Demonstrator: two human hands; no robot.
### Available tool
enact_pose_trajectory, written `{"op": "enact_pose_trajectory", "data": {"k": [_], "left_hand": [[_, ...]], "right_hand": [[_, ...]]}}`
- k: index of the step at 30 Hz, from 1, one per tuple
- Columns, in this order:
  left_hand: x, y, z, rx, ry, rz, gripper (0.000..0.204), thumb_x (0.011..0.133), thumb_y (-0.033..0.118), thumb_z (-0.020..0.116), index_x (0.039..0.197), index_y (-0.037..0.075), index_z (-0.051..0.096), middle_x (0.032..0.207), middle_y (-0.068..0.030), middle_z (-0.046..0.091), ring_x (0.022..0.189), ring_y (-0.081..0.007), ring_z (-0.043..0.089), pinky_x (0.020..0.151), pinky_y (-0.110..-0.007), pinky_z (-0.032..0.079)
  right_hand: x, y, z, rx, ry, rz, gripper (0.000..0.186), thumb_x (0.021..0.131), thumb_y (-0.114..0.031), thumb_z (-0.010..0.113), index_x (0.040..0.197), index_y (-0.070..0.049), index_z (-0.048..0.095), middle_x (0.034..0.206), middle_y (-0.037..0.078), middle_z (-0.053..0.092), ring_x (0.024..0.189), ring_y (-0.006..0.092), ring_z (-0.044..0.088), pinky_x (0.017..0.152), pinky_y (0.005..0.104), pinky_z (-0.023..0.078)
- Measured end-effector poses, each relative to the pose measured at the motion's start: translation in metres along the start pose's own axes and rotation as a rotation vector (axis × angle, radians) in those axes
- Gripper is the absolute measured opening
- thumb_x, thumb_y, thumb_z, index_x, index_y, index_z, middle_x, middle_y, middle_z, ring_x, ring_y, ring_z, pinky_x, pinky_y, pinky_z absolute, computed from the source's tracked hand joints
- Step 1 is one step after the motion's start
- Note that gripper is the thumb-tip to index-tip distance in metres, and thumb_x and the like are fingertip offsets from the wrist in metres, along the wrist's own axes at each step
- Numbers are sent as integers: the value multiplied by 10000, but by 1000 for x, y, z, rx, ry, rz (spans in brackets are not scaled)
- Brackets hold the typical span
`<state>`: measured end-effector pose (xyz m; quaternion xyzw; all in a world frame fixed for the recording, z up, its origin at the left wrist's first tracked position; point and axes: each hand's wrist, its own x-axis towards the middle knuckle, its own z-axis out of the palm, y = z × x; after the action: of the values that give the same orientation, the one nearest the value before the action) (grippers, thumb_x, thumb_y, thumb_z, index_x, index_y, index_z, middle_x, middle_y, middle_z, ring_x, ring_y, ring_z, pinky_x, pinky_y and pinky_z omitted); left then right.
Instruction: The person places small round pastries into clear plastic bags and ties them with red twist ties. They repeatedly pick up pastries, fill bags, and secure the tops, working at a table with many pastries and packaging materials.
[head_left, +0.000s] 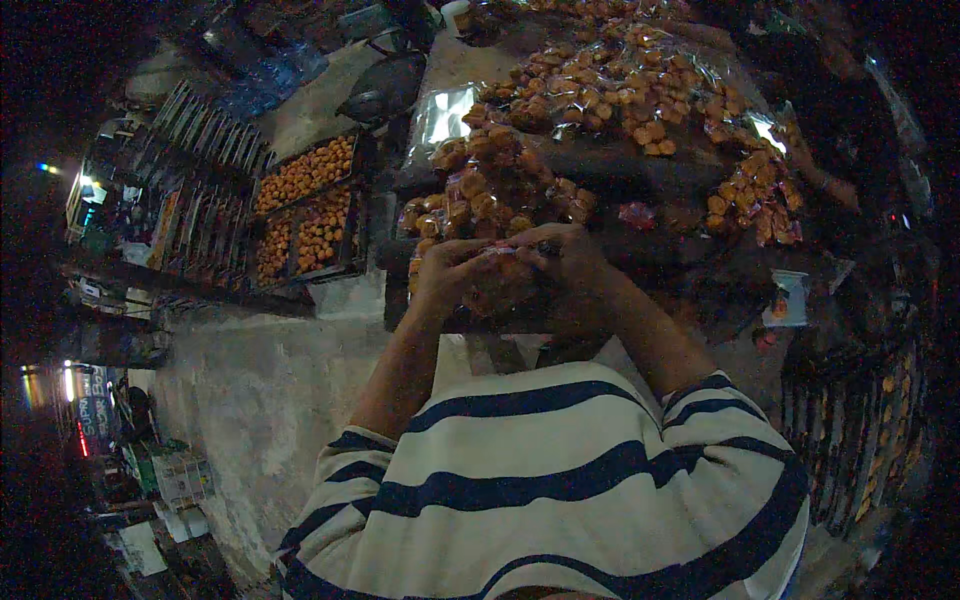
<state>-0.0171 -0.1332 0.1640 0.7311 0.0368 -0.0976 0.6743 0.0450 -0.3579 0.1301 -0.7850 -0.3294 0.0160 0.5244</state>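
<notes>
My left hand [447,272] and my right hand [568,262] meet in front of my chest, both closed on a small clear packet of brown pastry [505,275]. The packet sits between my fingertips and is partly hidden by them. Just beyond my hands a heap of similar wrapped pastries [500,185] lies on a dark table [640,165]. My sleeves are white with dark blue stripes.
A larger pile of wrapped pastries [625,85] covers the far part of the table. Trays of orange-brown pastries [305,205] stand on racks to the left. A white cup [790,297] sits at the right. Concrete floor [260,390] lies lower left.
</notes>
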Motion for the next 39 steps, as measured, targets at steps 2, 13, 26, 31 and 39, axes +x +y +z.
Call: {"op": "enact_pose_trajectory", "data": {"k": [2,13,26,31,39], "left_hand": [[-19,-4,-7,134,105,170,406,806,130,747,1152,-43,624,1023,-80,676,860,-126,636,755,-255,514],[-61,-8,-24,-41,109,264,704,689,74,820,1318,15,510,1045,-72,670,919,-156,649,810,-279,526],[-14,13,19,-71,194,89,222,763,97,776,927,-5,667,813,-49,685,679,-94,626,660,-240,518],[26,17,55,4,189,213,210,772,119,758,906,-8,659,827,-46,681,736,-104,628,679,-242,511],[101,-11,86,350,96,247,273,740,149,745,965,18,666,878,-78,687,826,-163,637,756,-317,495]], "right_hand": [[2,-27,15,103,-40,11,241,820,-209,729,1009,-60,718,999,105,708,933,222,674,857,325,508],[0,-87,28,-50,-29,-332,325,728,-92,754,1049,-104,703,1054,92,694,975,250,657,909,354,474],[23,-20,9,573,291,-4,280,885,-307,648,958,-37,646,937,68,658,832,188,639,719,325,487],[38,-12,-3,99,365,-112,337,902,-351,619,866,-16,635,782,142,630,703,245,622,615,358,459],[46,53,-43,-116,286,-46,329,881,-328,652,758,-23,633,761,141,634,613,265,586,601,377,466]]}}
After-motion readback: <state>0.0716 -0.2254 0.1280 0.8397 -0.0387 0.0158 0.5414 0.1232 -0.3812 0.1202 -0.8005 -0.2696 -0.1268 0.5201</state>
